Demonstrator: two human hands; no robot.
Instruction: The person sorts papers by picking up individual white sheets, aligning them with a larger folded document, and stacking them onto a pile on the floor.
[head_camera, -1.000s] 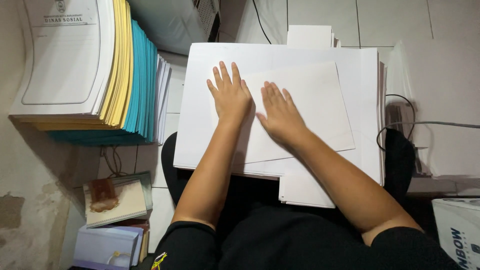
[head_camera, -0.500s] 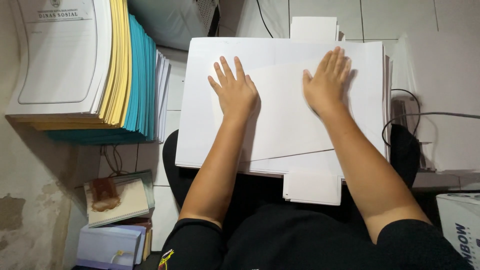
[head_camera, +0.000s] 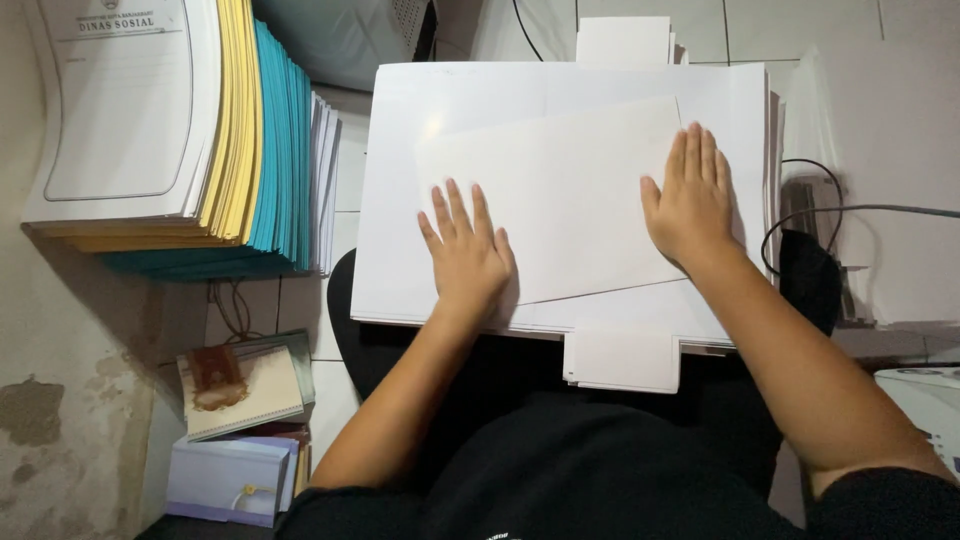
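Top sheet (head_camera: 560, 190) lies skewed on the white paper stack (head_camera: 400, 150) across the lap, its corners off the stack's edges. Left hand (head_camera: 466, 255) flat, fingers spread, presses the sheet's near-left part; grips nothing. Right hand (head_camera: 694, 200) flat on the sheet's right edge, also holding nothing.

Change: left hand has slid toward the body since half a second ago; right hand has come down the right edge. A second ago both hands sat together mid-sheet. Judgement: sheet is being smoothed or squared.

Folder stack (head_camera: 200, 130) left; cable (head_camera: 800, 215) right.
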